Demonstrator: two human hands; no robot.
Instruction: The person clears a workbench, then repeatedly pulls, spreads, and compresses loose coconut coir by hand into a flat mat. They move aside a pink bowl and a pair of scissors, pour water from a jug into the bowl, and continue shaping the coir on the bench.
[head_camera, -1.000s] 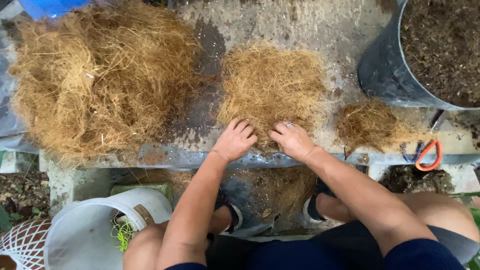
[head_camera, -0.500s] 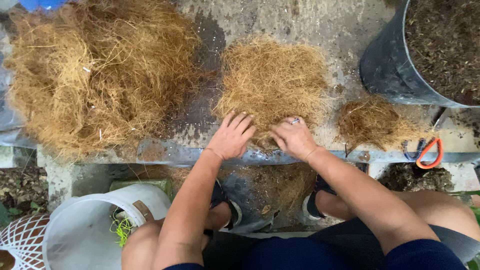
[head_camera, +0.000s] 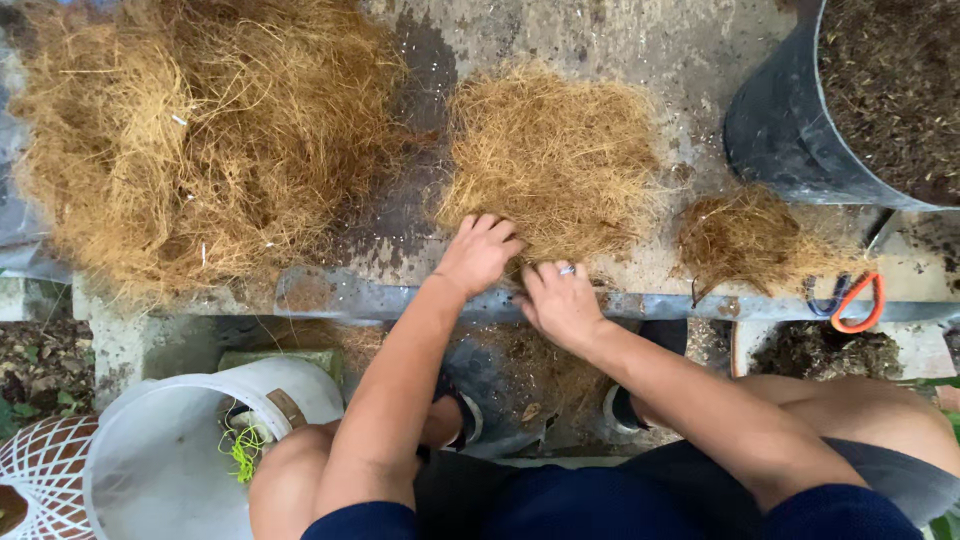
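While a large loose heap of golden-brown fibre (head_camera: 200, 140) lies untouched at ten o'clock, the flat round fibre mat (head_camera: 550, 160) at centre is pressed at its near edge under the spread left hand (head_camera: 478, 255) and right hand (head_camera: 560, 300); a small fibre clump (head_camera: 745, 235) lies at three o'clock.

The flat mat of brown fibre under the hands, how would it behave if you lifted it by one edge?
The fibre mat looks loose and stringy, so it would probably sag and shed strands rather than stay stiff. It seems airy, likely light for its size. The left hand and right hand press its near edge, and tangled strands might cling.
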